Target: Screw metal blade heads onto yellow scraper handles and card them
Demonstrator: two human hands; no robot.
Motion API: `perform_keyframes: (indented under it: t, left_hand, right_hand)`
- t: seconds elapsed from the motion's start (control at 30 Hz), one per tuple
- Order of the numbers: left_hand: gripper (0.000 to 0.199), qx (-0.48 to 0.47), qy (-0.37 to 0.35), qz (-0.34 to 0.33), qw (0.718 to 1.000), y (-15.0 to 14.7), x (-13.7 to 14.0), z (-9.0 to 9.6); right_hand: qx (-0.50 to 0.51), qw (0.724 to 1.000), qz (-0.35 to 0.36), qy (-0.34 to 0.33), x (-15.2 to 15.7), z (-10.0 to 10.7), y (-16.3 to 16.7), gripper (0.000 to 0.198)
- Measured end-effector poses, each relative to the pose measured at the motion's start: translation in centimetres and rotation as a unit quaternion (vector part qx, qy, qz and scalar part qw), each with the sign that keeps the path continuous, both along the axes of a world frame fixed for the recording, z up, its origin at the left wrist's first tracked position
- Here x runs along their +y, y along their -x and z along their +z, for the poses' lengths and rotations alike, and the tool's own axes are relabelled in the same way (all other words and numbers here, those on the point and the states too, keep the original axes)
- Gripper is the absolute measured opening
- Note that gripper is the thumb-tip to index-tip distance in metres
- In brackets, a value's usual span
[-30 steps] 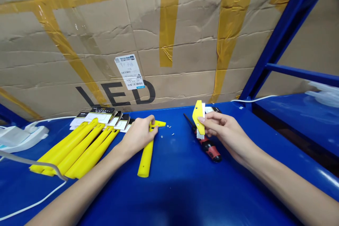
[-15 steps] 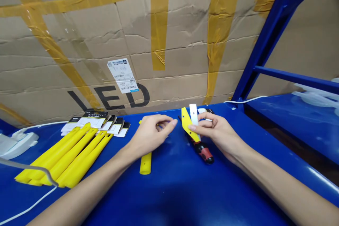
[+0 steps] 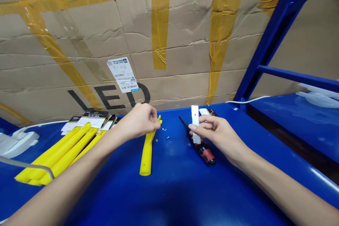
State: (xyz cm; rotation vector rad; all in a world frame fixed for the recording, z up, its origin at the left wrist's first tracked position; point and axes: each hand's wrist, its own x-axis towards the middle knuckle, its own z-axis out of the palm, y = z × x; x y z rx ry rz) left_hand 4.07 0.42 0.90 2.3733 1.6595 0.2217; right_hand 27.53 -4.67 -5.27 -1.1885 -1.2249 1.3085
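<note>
My left hand (image 3: 144,122) is closed, fingertips pinched together beside the forked top of a yellow plastic handle (image 3: 146,159). Whatever those fingers hold is hidden. The handle lies on the blue table, its wide round end toward me. Several tiny screws and nuts (image 3: 167,137) are scattered to its right. Between the thumb and fingers of my right hand (image 3: 212,129) a flat silver metal plate (image 3: 195,123) with a small hole stands upright. Below that hand lies a screwdriver (image 3: 208,155) with a red and black grip, its dark shaft pointing away from me.
At the left lie several yellow handles (image 3: 57,155) with black and white card labels (image 3: 94,118). A white plastic device (image 3: 19,143) and cable sit farther left. Behind stands a large taped cardboard box (image 3: 185,53). A blue metal frame (image 3: 265,53) rises at the right.
The yellow plate with holes has left my right hand and no longer shows; the silver plate stays there. My left hand has moved slightly left and up, its fingers more curled, uncovering the small screws.
</note>
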Motion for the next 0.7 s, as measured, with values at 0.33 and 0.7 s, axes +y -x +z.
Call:
perform_keyframes:
  t: [0.33,0.7]
  left_hand:
    - [0.002,0.089,-0.005,0.014,0.996,-1.6,1.0,-3.1]
    - [0.010,-0.023,0.069,0.044,0.996,-2.1,1.5,-3.9]
  right_hand:
    - [0.003,1.000,0.006,0.014,-0.1,0.0,0.1,0.028]
    - [0.017,1.000,0.009,0.014,0.0,-0.2,-0.2,0.028]
